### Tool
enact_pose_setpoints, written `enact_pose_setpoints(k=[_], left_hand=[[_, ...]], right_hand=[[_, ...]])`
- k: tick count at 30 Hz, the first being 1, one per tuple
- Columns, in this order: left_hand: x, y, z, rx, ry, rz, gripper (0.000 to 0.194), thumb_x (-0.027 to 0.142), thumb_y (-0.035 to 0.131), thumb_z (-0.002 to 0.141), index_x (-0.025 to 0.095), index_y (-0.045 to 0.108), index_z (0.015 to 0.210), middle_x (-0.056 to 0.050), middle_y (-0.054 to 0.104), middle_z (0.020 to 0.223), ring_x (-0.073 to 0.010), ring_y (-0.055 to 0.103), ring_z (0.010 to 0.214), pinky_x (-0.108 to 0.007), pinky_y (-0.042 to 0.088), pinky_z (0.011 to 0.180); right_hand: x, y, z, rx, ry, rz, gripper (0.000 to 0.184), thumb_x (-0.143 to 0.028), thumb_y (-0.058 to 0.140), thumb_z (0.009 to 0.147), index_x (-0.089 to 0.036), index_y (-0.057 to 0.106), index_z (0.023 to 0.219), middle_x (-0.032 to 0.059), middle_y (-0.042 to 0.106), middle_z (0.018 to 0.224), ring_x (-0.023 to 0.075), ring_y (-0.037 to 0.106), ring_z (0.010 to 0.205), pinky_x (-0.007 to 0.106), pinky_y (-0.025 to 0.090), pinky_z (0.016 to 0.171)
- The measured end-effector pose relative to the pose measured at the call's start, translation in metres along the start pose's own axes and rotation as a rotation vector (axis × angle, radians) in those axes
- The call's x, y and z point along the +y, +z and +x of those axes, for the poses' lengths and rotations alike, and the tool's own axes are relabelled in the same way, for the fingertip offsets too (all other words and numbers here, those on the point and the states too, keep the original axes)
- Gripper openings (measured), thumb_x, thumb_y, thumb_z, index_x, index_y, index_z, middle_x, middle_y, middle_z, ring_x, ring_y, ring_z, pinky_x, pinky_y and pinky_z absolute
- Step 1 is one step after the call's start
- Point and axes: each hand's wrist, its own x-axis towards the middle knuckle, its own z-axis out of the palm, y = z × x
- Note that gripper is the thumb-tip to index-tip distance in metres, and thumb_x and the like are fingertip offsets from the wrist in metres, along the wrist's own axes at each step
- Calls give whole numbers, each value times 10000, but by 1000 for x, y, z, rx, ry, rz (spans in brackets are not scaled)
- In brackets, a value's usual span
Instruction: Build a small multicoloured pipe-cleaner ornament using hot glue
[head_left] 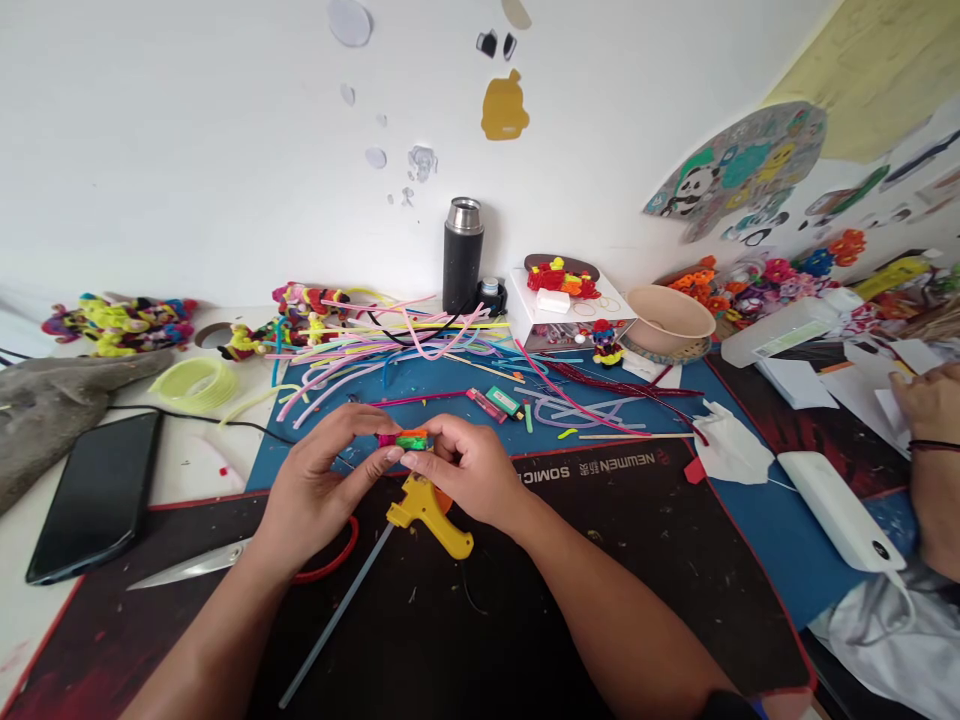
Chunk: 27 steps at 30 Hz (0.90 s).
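My left hand (319,480) and my right hand (465,470) meet above the black desk mat (600,600). Both pinch a small bundle of pipe cleaners (406,439), pink, green and orange, between their fingertips. Just below the hands lies a yellow glue gun (435,518) with a long clear glue stick (334,620) trailing toward the lower left. A pair of scissors (195,566) with red handles lies under my left wrist.
Several loose coloured pipe cleaners (390,350) spread over the blue mat behind. A black phone (97,495) lies at left, a black flask (462,255) stands at the wall, a beige bowl (667,315) beside it. Another person's hand (930,405) works at right near a white power bank (840,510).
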Motion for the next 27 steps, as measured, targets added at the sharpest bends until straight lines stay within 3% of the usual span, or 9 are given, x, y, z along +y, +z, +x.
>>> enact_pose_setpoints(k=[10,17,23,27], left_hand=[[5,-2,2,4,48,80,67,295,711,1049,277,752,1098,-58,812,1099,-255,759,1037,-398,605,942],[5,-2,1,18,163,161,95,262,720,1052,265,752,1141,-65,812,1095,-241,762,1006,-346,606,901],[4,-1,-1,2,186,234,190,318,779,1020,261,737,1196,-73,815,1122,-262,777,1036,-373,609,958],[5,2,-2,14,186,266,166,263,749,1020,257,737,1185,-76,821,1108,-260,785,1030,-378,615,952]], right_hand=[[-2,-2,0,-24,37,24,299,-509,792,931,-224,708,964,-85,494,591,129,448,563,281,334,573],[-5,-3,1,-49,110,122,339,-549,780,927,-217,714,939,-68,485,623,135,441,592,278,330,572],[-4,-4,3,-25,119,195,386,-579,774,922,-202,698,889,-47,534,676,130,452,623,274,348,590],[-4,-5,3,-11,128,169,443,-639,768,912,-205,690,874,-48,518,686,132,448,633,277,349,597]])
